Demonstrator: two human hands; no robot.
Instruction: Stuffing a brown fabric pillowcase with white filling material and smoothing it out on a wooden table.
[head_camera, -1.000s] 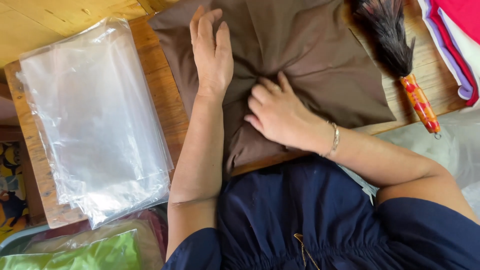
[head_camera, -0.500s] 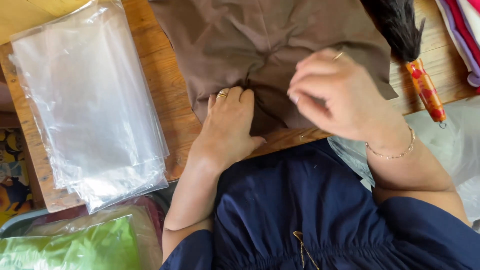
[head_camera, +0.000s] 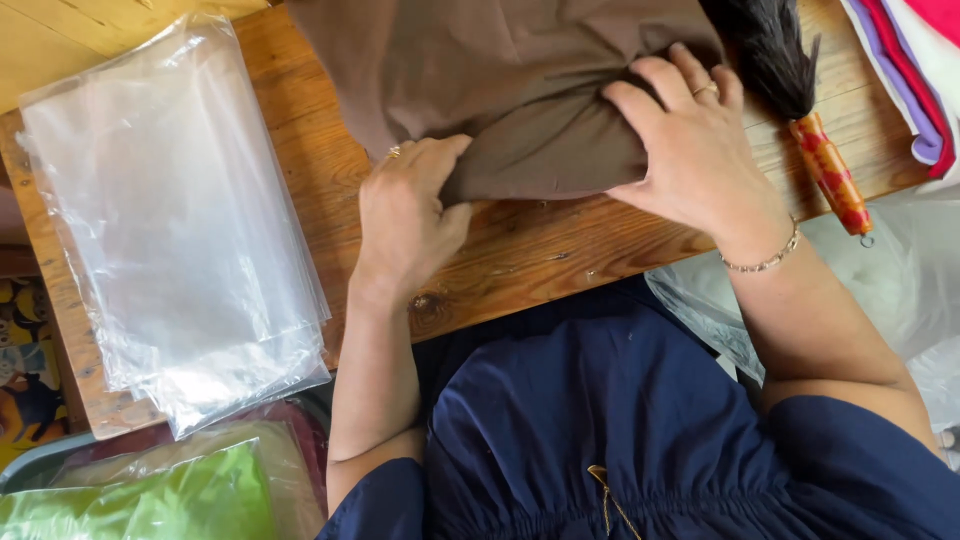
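Observation:
A brown cloth lies on the wooden table, its near edge folded up into a thick roll. My left hand grips the left end of that fold, fingers curled over it. My right hand presses on the right end of the fold, fingers wrapped over the cloth. Rings show on both hands, and a thin bracelet circles my right wrist.
A stack of clear plastic bags covers the table's left part. A black brush with an orange patterned handle lies at the right. Folded coloured cloths sit at the far right. A bagged green cloth lies below left.
The near edge of the brown cloth has been folded away from me, baring the wood in front. My left hand came back from the far side; both hands now hold the fold.

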